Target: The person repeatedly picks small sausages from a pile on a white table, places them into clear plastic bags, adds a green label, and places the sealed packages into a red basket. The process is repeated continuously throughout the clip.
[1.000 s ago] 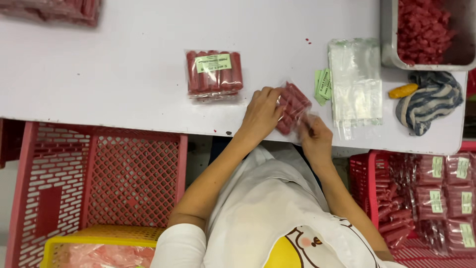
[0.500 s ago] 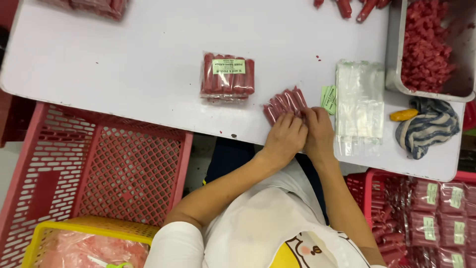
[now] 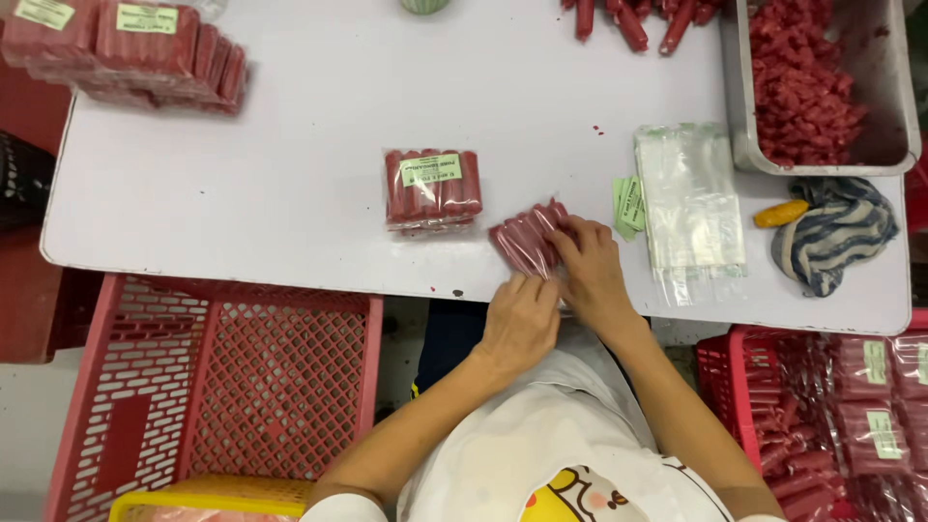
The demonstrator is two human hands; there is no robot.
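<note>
While both hands work at the near table edge, the right hand (image 3: 592,275) has its fingers curled over the near end of a small row of red sausages in a clear bag (image 3: 530,238), pressing it onto the white table (image 3: 290,184). Left hand (image 3: 520,324) sits just behind, fingertips bent down and touching the bag's near end at the table rim; cannot tell whether it pinches the plastic or only rests on it. The pack lies tilted, far end pointing away and to the right, unlabelled as far as can be seen.

Just left of it, apart: a finished sausage pack with green label (image 3: 432,188), lying flat. Just right of the right hand: a small stack of green labels (image 3: 629,205), then a pile of empty clear bags (image 3: 690,208). Beyond those, an orange object (image 3: 781,213) beside a blue striped cloth (image 3: 837,232). Far right corner: steel tray (image 3: 894,106) filled with red pieces. Loose red sausages (image 3: 638,17) at the far edge. Far left corner: stack of labelled packs (image 3: 126,48).

Below the table: empty red crate (image 3: 213,387) on the left, yellow crate (image 3: 203,503) under it, red crate of finished packs (image 3: 841,416) on the right.
</note>
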